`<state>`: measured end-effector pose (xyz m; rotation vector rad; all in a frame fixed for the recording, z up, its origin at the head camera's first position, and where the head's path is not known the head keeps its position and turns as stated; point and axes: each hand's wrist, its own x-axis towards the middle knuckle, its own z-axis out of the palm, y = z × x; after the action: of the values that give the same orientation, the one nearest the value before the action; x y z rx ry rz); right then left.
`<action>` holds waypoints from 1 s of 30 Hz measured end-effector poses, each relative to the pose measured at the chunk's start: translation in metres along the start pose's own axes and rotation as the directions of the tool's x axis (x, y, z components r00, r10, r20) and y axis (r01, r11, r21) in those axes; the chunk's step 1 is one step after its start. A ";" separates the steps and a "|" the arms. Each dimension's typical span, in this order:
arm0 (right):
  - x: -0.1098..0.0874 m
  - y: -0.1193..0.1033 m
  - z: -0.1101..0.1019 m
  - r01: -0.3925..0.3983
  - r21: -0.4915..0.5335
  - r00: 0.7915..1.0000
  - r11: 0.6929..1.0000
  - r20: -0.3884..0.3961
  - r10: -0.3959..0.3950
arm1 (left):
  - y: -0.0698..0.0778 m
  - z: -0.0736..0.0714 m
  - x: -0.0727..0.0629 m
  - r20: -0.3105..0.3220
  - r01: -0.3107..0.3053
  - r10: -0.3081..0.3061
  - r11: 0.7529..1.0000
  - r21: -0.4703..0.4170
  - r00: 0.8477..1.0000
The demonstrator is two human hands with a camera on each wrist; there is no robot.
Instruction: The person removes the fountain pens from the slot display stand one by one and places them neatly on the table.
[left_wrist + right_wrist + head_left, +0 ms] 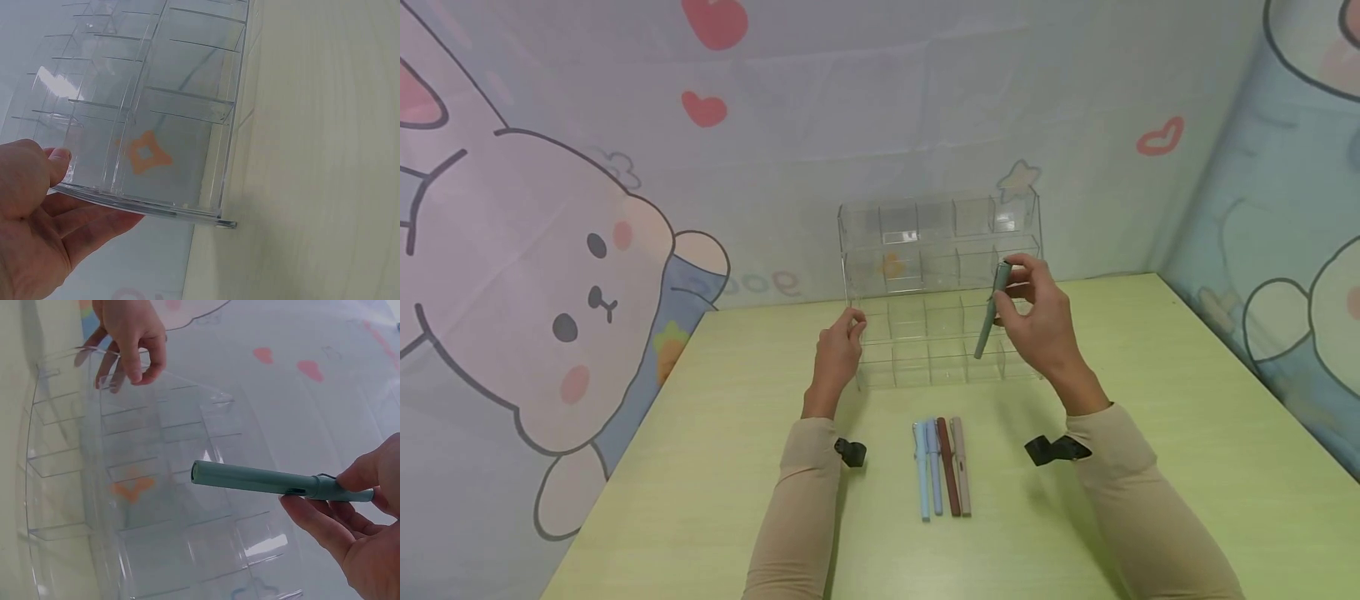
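My right hand (1040,321) pinches a green capped pen (990,321) near its upper end, in front of the right side of a clear tiered rack (917,325). In the right wrist view the pen (250,478) lies slantwise across the rack, its barrel end pointing left. My left hand (837,354) grips the rack's left side panel. The left wrist view shows that thumb on the inner side of the panel (150,206) and the fingers behind it. Below the rack, side by side, lie a light blue pen (922,475), a periwinkle pen (935,471), a dark red pen (949,471) and a beige pen (962,475).
The rack stands on a pale yellow-green table (670,500), its tiers split by thin dividers. Behind it hangs a backdrop cloth (820,108) printed with cartoon animals and hearts. Each sleeve carries a small black camera (1052,450) at the wrist.
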<state>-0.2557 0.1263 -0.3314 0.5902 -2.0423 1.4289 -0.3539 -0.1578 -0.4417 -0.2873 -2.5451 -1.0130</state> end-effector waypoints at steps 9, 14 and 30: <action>0.004 0.032 -0.011 -0.027 -0.021 0.998 0.999 0.051 0.028 | 0.001 -0.001 0.000 0.004 0.005 -0.005 1.000 0.001 1.000; 0.004 0.027 -0.016 -0.066 -0.009 0.994 0.998 0.090 0.066 | 0.000 -0.001 0.001 0.003 -0.001 0.001 1.000 0.003 1.000; 0.005 0.015 -0.037 -0.285 -0.026 0.922 0.958 0.266 0.282 | 0.000 0.000 0.000 -0.002 0.007 -0.007 1.000 0.001 1.000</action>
<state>-0.2616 0.1658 -0.3286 0.5322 -2.4138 1.5997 -0.3540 -0.1581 -0.4421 -0.2771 -2.5468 -1.0148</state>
